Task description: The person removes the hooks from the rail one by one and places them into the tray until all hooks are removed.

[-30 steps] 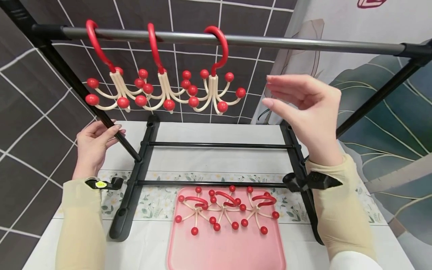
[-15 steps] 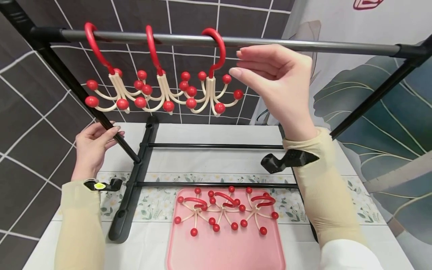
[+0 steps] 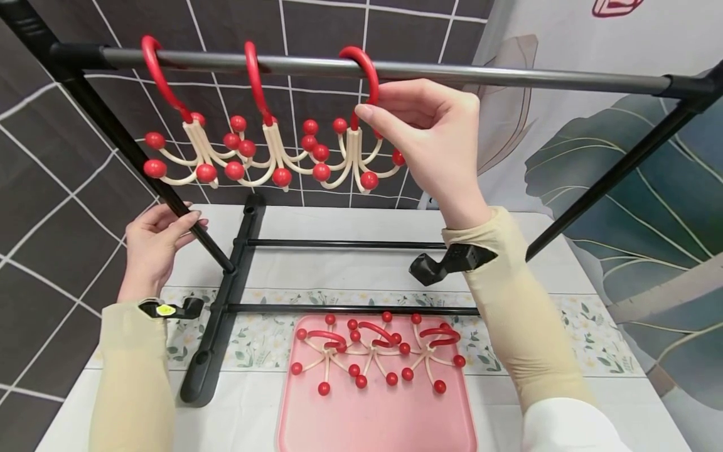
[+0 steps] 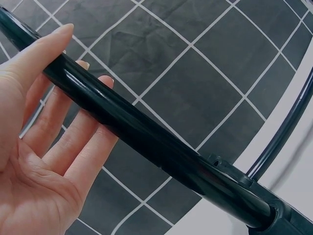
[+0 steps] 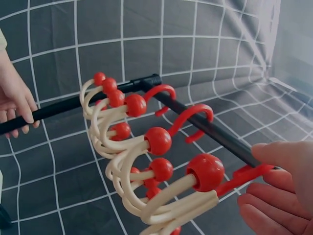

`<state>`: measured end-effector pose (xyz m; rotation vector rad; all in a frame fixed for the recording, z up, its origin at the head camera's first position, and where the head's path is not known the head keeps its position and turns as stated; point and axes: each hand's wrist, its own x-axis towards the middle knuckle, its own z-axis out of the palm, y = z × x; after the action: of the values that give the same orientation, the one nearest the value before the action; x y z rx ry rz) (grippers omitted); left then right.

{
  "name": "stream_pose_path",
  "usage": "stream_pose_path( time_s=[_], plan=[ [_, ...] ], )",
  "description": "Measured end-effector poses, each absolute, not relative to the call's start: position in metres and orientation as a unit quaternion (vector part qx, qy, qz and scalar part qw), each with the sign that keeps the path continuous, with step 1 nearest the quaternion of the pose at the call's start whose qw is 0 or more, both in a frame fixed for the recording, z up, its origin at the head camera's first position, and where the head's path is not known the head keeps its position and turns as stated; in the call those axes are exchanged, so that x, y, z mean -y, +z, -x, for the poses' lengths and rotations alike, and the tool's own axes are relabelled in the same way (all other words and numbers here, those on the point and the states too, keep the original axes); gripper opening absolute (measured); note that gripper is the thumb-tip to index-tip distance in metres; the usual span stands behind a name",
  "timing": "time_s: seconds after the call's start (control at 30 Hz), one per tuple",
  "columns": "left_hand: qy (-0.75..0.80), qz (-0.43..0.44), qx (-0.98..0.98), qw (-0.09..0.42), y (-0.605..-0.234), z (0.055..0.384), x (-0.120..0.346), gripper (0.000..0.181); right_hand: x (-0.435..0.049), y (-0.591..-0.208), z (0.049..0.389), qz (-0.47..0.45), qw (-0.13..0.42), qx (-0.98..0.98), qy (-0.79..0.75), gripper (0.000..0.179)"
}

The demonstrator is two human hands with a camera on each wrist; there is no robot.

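Three claw hangers with red hooks, cream arms and red ball tips hang from the top rail (image 3: 508,76) of a black rack. At the rightmost hanger (image 3: 354,150), my right hand (image 3: 437,135) pinches the red hook with thumb in front and fingers behind. Close up in the right wrist view, that hook (image 5: 244,178) runs between thumb and fingers, just under the rail. My left hand (image 3: 152,245) grips the rack's slanted left post (image 3: 127,145). The left wrist view shows its thumb (image 4: 54,44) over the post and the fingers behind.
Below, a pink tray (image 3: 373,420) lies on the white-covered table (image 3: 339,220) with three similar hangers (image 3: 375,351) in it. Two black crossbars (image 3: 339,243) span the rack's feet. Dark tiled-pattern cloth stands behind, and a leaf-patterned curtain (image 3: 621,157) at the right.
My right hand has moved left from beside the rack's right part to the rightmost hanging hanger and taken hold of its hook. The left hand has stayed on the post.
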<state>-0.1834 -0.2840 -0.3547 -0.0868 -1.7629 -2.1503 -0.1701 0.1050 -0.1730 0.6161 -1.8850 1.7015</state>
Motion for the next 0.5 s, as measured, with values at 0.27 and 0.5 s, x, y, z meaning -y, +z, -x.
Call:
stream_pose_path(
  time_s=[0.27,0.5],
  plan=[
    [-0.75,0.02,0.637,0.18,-0.355,0.184,0.284,0.025,-0.097,-0.17,0.172,-0.227,0.268,0.686,0.636,0.012],
    [-0.75,0.028,0.635,0.182,-0.354,0.184,0.284,0.026,-0.103,-0.18,0.185,-0.241,0.309,0.675,0.625,0.01]
  ],
)
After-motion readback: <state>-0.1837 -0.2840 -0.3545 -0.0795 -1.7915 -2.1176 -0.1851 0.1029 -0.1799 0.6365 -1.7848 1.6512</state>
